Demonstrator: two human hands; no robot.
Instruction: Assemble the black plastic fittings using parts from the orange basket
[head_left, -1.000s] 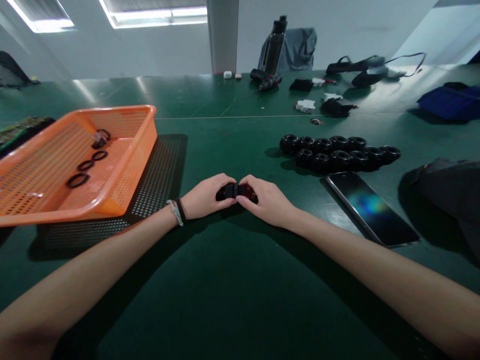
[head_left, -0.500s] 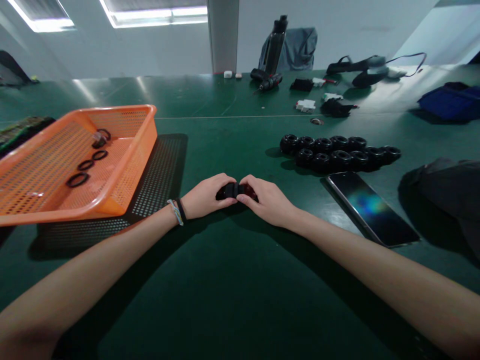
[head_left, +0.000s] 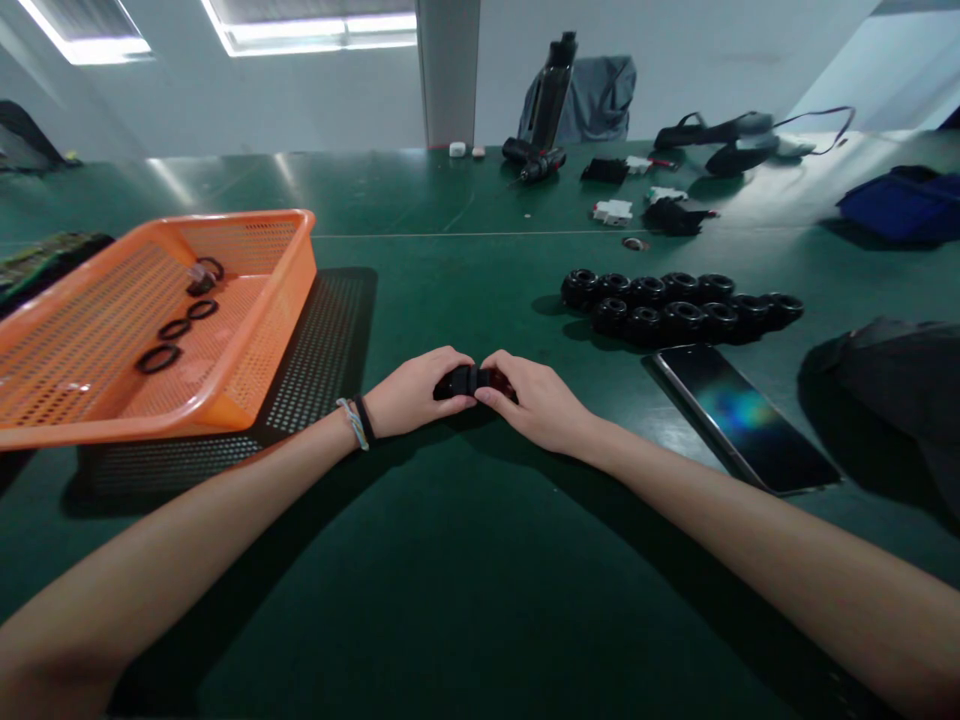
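Low over the green table (head_left: 480, 560), at the middle of the view, my left hand (head_left: 418, 392) and my right hand (head_left: 534, 400) meet around a small black part (head_left: 465, 380). The left fingers and thumb wrap its left end, the right fingers and thumb its right end, where a dark reddish bit shows. Whether it is one piece or two joined pieces I cannot tell. To the right, behind my right hand, several shiny black round parts (head_left: 682, 318) stand in two rows.
An orange basket (head_left: 296, 270) with several black rings (head_left: 158, 358) is at the left. A phone (head_left: 742, 415) and dark cloth (head_left: 892, 385) lie at the right. Further back are a power drill (head_left: 541, 165), a bottle (head_left: 551, 95) and a blue bin (head_left: 904, 205).
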